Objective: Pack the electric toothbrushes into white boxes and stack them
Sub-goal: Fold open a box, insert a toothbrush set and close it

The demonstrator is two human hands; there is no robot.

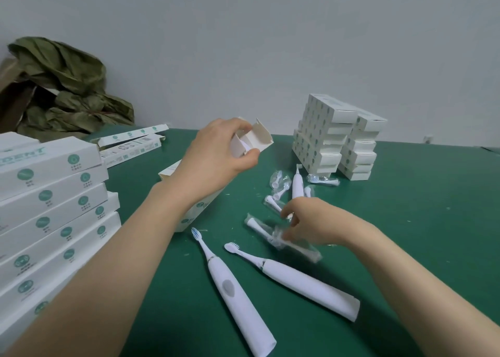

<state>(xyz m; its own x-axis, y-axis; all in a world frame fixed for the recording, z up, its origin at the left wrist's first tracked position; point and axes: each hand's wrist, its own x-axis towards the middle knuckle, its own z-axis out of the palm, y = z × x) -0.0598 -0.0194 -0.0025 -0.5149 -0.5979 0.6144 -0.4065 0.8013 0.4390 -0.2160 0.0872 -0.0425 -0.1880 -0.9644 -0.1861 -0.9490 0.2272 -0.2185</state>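
Left hand [216, 156] grips the open upper end of a tilted white box [263, 136] above the green table [433, 221]. Right hand [313, 225] pinches a plastic-wrapped brush head [257, 228] lying on the table. A big box stack [51, 208] stands at left, and a smaller stack [332, 137] stands by the wall. 2 toothbrushes [232, 289] lie side by side nearest the person, and a 3rd toothbrush [297, 185] lies among loose wrapped heads [276, 180].

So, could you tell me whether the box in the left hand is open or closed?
Open: the white box has its end flaps spread apart beside the left hand that grips it.
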